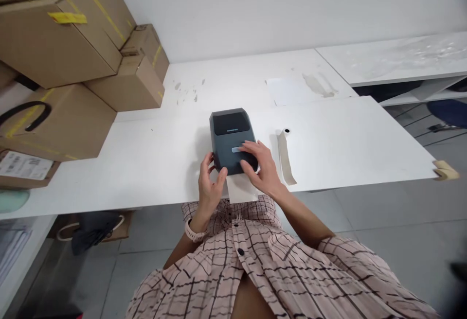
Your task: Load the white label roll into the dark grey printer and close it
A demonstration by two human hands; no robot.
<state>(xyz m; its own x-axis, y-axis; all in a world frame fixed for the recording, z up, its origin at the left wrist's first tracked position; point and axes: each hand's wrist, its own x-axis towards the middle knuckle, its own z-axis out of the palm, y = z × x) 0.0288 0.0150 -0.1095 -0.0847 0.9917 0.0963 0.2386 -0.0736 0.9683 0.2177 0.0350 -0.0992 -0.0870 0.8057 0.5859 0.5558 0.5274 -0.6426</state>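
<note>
A dark grey label printer [231, 158] with a black top window stands on the white table in front of me. A blank white label strip [241, 190] comes out of its front and hangs over the table edge. My left hand [210, 185] grips the printer's front left corner, thumb at the front and fingers along the side. On the right part of the lid lies my right hand [264, 168], its fingers apart and near a pale bar on the lid. To the right is a small paper roll [286, 132] with its strip partly unrolled.
Cardboard boxes [54, 46] are stacked on the left of the white table [156, 163]. A flat white sheet [286, 91] lies at the back. The table's front right corner carries a tan corner guard [445, 169]. A dark bag [91, 229] sits below the table.
</note>
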